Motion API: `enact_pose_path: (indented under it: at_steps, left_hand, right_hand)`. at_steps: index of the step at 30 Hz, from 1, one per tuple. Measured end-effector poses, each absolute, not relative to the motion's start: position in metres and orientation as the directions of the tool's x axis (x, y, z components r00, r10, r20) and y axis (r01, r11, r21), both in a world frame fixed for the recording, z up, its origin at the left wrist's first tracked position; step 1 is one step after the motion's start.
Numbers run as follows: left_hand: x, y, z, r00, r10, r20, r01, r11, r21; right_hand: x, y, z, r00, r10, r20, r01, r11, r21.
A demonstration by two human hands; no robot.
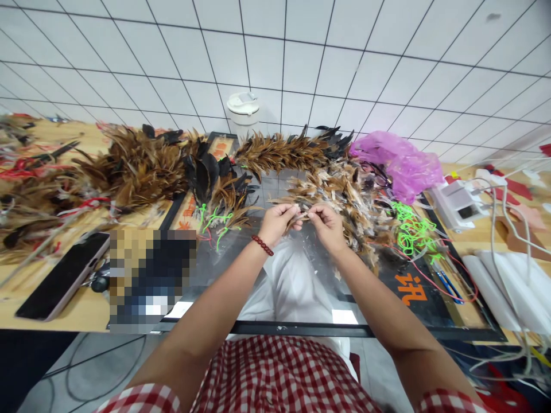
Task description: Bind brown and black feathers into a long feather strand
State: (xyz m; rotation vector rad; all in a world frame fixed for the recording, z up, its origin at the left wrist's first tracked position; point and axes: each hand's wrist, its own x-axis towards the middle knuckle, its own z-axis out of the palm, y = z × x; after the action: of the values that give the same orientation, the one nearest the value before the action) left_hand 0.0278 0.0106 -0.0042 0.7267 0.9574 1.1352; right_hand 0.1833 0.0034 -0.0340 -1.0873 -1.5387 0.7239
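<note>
Above the dark glass panel [224, 281], my two hands meet over a small brownish feather [302, 216]. Thumb and fingers of my left hand [282, 221] are closed on it, with a red bead bracelet round that wrist. My right hand [326, 225] pinches at the feather's other end; what exactly lies between its fingertips is too small to make out. Just right of my right hand spreads a pile of loose brown and white feathers [348, 201]. Behind both hands lies a long brown feather bundle [284, 152]. Dark feathers [215, 183] with green ties lie to the left.
A white lidded cup [243, 112] stands by the tiled wall. At right are a pink plastic bag [398, 160], green cords [413, 229], blue pens [450, 285] and a white device [458, 203]. A phone [64, 275] and a larger feather heap [138, 163] occupy the left.
</note>
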Motion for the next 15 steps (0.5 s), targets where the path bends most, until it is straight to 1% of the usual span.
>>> enact_pose_path:
  at_steps: [3,5,10,15]
  left_hand:
    - [0.028,0.010,-0.005,0.117,0.961,-0.252,-0.410,0.278,0.869]
    - [0.029,0.009,-0.006,0.135,0.961,-0.240,-0.396,0.275,0.876]
    - [0.028,0.008,-0.009,0.203,0.956,-0.212,-0.320,0.269,0.908]
    - [0.027,0.007,-0.010,0.266,0.941,-0.207,-0.305,0.286,0.909]
  right_hand:
    - [0.183,0.001,-0.026,-0.050,0.883,0.466,0.266,0.462,-0.846]
    - [0.181,-0.001,-0.021,-0.047,0.866,0.498,0.295,0.489,-0.821]
    - [0.176,-0.006,-0.016,-0.050,0.861,0.507,0.396,0.483,-0.781]
    - [0.174,-0.008,-0.015,-0.032,0.852,0.522,0.425,0.485,-0.764]
